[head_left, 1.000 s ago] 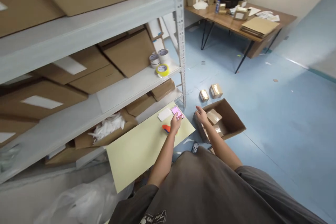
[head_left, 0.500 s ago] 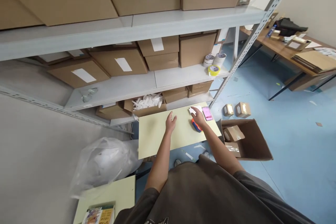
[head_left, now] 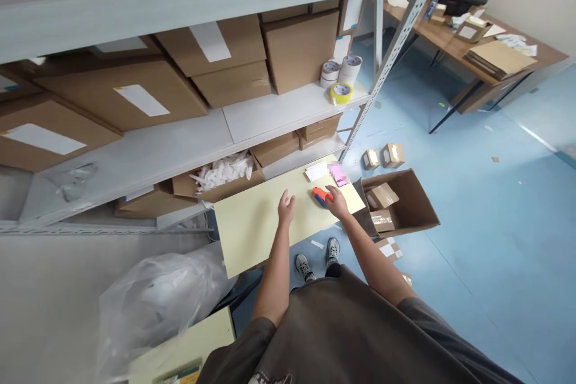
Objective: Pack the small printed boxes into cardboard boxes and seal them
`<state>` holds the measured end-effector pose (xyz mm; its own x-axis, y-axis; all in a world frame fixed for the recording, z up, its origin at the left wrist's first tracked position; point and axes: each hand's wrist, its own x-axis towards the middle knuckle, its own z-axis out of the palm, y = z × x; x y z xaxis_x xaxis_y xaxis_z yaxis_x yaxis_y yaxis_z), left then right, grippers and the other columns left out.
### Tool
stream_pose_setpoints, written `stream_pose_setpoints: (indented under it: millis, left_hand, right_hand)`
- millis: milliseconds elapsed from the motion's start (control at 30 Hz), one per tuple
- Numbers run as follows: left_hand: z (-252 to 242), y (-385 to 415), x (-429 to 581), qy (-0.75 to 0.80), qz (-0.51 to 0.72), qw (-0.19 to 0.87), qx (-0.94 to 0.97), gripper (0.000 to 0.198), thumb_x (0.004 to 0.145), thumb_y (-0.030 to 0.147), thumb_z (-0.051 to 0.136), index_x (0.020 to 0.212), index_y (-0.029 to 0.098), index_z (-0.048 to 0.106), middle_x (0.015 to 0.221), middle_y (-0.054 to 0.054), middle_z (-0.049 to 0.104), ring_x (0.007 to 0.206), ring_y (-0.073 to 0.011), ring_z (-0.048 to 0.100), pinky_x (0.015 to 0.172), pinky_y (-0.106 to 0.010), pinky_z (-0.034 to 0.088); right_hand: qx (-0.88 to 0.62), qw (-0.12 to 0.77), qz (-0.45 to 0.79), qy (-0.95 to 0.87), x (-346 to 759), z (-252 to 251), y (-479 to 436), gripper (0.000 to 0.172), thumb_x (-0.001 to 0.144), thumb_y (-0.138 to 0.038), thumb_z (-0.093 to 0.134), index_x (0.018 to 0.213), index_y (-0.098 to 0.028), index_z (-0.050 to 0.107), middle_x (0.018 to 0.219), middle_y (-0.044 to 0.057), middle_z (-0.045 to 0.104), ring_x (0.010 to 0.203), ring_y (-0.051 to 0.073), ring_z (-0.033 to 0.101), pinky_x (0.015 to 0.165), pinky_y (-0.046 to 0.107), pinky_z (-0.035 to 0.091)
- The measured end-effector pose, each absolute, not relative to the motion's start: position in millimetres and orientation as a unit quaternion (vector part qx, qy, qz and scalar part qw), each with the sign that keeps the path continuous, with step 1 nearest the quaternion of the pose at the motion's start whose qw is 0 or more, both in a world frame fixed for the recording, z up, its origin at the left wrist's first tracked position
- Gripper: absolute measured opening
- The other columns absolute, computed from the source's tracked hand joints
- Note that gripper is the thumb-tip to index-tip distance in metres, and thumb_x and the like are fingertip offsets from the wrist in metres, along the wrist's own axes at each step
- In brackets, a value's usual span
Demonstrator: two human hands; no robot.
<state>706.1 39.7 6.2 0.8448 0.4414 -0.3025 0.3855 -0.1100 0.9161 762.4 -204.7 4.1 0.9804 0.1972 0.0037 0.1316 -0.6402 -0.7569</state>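
A pale yellow board point(head_left: 265, 234) lies flat in front of me, its far end against the lower shelf. My left hand point(head_left: 285, 207) rests on it, touching nothing else. My right hand point(head_left: 337, 203) sits at the end of an orange and blue tool point(head_left: 320, 196), touching it, though a grip is hard to judge. Beyond the tool, a white card point(head_left: 316, 171) and a blurred pink flat item point(head_left: 339, 174) lie near the board's far corner.
Grey steel shelving point(head_left: 180, 138) with cardboard boxes and tape rolls point(head_left: 341, 72) stands left. An open cardboard box point(head_left: 396, 204) holding small parcels adjoins the board's right. Several small boxes sit on the blue floor. A plastic bag point(head_left: 153, 306) lies lower left; a cluttered wooden table point(head_left: 468, 42) stands far right.
My right hand has moved from above the tool, near the white card, to the tool's right end. The view has shifted, showing my shoes and less of the upper shelf.
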Motion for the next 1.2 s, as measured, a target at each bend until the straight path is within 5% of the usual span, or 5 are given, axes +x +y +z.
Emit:
stream_pose_setpoints:
  millis: [367, 667, 833, 1067, 1200]
  left_hand:
    - [-37, -12, 707, 0.274, -0.030, 0.579, 0.767, 0.054, 0.100, 0.042, 0.065, 0.151, 0.025, 0.060, 0.159, -0.012, 0.058, 0.135, -0.0264, 0.063, 0.116, -0.039, 0.050]
    - [-41, -20, 697, 0.306, -0.033, 0.575, 0.758, 0.050, 0.100, 0.039, 0.066, 0.147, 0.022, 0.064, 0.148, -0.016, 0.066, 0.127, -0.0268, 0.069, 0.115, -0.041, 0.051]
    - [-13, -9, 713, 0.300, 0.005, 0.588, 0.751, 0.043, 0.099, 0.036, 0.066, 0.139, 0.021, 0.069, 0.141, -0.015, 0.070, 0.125, -0.0256, 0.070, 0.116, -0.042, 0.051]
    - [70, 33, 745, 0.218, 0.102, 0.637, 0.732, 0.045, 0.097, 0.046, 0.070, 0.133, 0.021, 0.074, 0.137, -0.014, 0.073, 0.127, -0.0281, 0.069, 0.115, -0.045, 0.052]
    - [124, 61, 748, 0.092, 0.045, 0.669, 0.736, 0.046, 0.089, 0.054, 0.078, 0.119, 0.020, 0.082, 0.121, -0.012, 0.080, 0.119, -0.0306, 0.072, 0.108, -0.044, 0.057]
  right_hand:
    - [-0.923, 0.339, 0.166, -0.075, 769, -83, -205, 0.048, 0.086, -0.013, 0.060, 0.132, -0.017, 0.068, 0.133, 0.019, 0.070, 0.134, 0.035, 0.056, 0.116, 0.051, 0.046]
    - [-0.907, 0.356, 0.219, -0.039, 777, -112, -189, 0.040, 0.096, -0.026, 0.058, 0.134, -0.016, 0.065, 0.120, 0.022, 0.074, 0.125, 0.037, 0.065, 0.114, 0.052, 0.041]
    - [-0.910, 0.347, 0.182, -0.136, 801, -64, -196, 0.032, 0.098, -0.029, 0.059, 0.128, -0.023, 0.066, 0.107, 0.015, 0.078, 0.110, 0.033, 0.071, 0.110, 0.052, 0.045]
    - [-0.909, 0.320, 0.107, -0.246, 820, 64, -204, 0.046, 0.095, -0.055, 0.069, 0.128, -0.021, 0.067, 0.146, 0.017, 0.067, 0.115, 0.036, 0.071, 0.099, 0.044, 0.054]
    - [-0.890, 0.337, 0.100, -0.289, 814, 125, -202, 0.053, 0.090, -0.064, 0.075, 0.127, -0.025, 0.070, 0.133, 0.013, 0.075, 0.107, 0.034, 0.074, 0.094, 0.040, 0.055]
